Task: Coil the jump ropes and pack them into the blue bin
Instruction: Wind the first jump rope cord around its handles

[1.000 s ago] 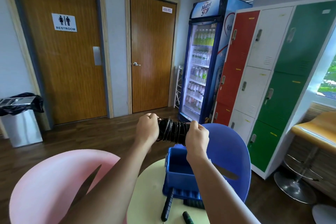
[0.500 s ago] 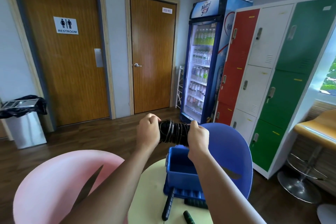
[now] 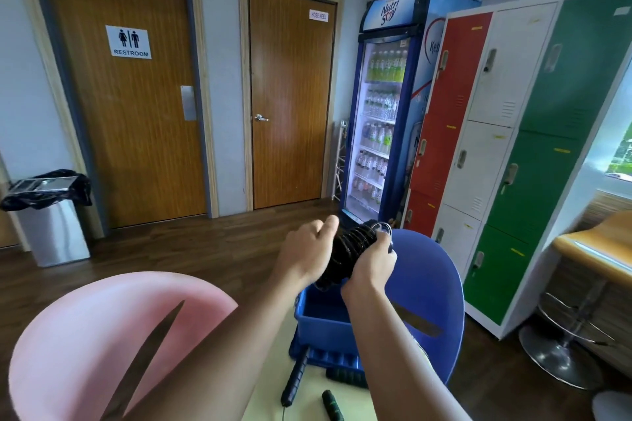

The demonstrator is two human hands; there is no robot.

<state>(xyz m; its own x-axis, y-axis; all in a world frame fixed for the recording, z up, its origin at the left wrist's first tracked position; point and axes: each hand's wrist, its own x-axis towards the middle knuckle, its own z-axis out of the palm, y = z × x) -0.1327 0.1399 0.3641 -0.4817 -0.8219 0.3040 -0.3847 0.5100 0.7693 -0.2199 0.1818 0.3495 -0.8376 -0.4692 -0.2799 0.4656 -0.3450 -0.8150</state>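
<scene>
— Blue plastic, that was the bin (image 3: 321, 325); it sat on the pale worktop (image 3: 307, 403) directly below both hands, its open top facing up.

— And what lay in it?

— The part of its inside that showed was bare blue wall and floor; the right forearm covered the rest, so I could not say for the whole of it.

— Where was the rope?

— The coiled jump rope (image 3: 352, 249), black and wound in many tight loops, was held up in the air above the bin, tilted, its upper end away from the person. The left hand (image 3: 304, 251) was on its near-left side, fingers curled toward the coil with the thumb raised, though motion blur kept me from telling how firmly it gripped. The right hand (image 3: 374, 265) was closed around the coil's right side, fingers wrapped over the loops.

— Anything else near the hands?

— Under the right forearm, on the worktop just in front of the bin, lay a black rope handle (image 3: 295, 376) with a thin cord trailing off its near end, and beside it a dark green handle (image 3: 332, 405); another dark grip (image 3: 345, 376) lay against the bin's base. A blue chair (image 3: 431, 290) stood behind the bin, to the right of the right hand, and a pink chair (image 3: 102, 335) sat below and left of the left hand.
</scene>
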